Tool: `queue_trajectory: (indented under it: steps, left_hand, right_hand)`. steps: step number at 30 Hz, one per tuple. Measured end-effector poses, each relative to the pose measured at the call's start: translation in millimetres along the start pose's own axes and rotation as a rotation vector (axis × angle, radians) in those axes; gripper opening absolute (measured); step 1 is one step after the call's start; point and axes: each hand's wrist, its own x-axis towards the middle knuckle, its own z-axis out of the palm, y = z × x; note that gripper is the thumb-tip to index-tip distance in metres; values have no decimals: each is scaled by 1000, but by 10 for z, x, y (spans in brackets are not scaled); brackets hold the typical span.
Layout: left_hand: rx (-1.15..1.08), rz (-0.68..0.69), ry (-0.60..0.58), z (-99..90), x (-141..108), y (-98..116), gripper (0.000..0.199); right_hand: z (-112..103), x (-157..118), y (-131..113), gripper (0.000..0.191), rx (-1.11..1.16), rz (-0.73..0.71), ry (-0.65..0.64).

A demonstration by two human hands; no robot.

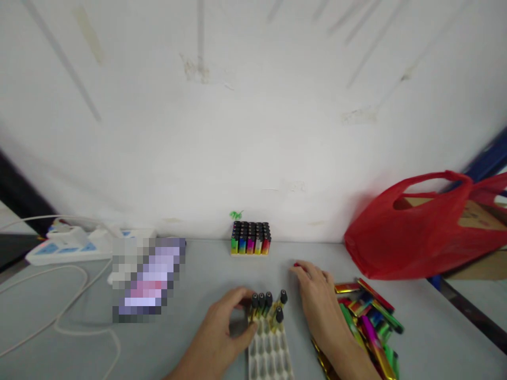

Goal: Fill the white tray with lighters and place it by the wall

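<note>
A pale slotted tray point(270, 351) lies at the front centre, with several black-capped lighters point(262, 303) upright in its far end. My left hand point(225, 330) is curved around the tray's left side, thumb and fingers apart, fingertips at the leftmost lighter. Right of the tray, my right hand point(317, 290) is low over the table, fingers bent together; a small bit of red shows at its fingertips, too small to name. Beside that forearm lies a loose pile of shiny coloured lighters point(372, 335), partly hidden by the arm.
A full block of colourful lighters point(251, 244) stands against the wall point(253, 132). On the left are a blurred phone point(154, 277), a white power strip point(51, 253) and cables. A red plastic bag point(396, 232) holding cardboard stands at the right.
</note>
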Motion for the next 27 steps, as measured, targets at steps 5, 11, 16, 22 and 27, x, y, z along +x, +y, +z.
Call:
queue_trajectory:
  steps: [5, 11, 16, 22, 27]
  left_hand:
    - [4, -29, -19, -4, -4, 39, 40]
    - [15, -12, -10, -15, -14, 17, 41]
    - [12, 8, -20, -11, -5, 11, 38]
    - [18, -18, -19, -14, -11, 36, 39]
    - [15, 10, -6, 2, -14, -9, 41]
  right_hand:
    - [-15, 7, -40, 41, 417, -4, -12]
    - [-49, -7, -129, 43, 591, 36, -45]
    - [-231, -24, -287, 20, 716, 85, -62]
    - [-226, -14, -383, 28, 1225, 424, -33]
    - [-171, 102, -341, 66, 1660, 608, -231]
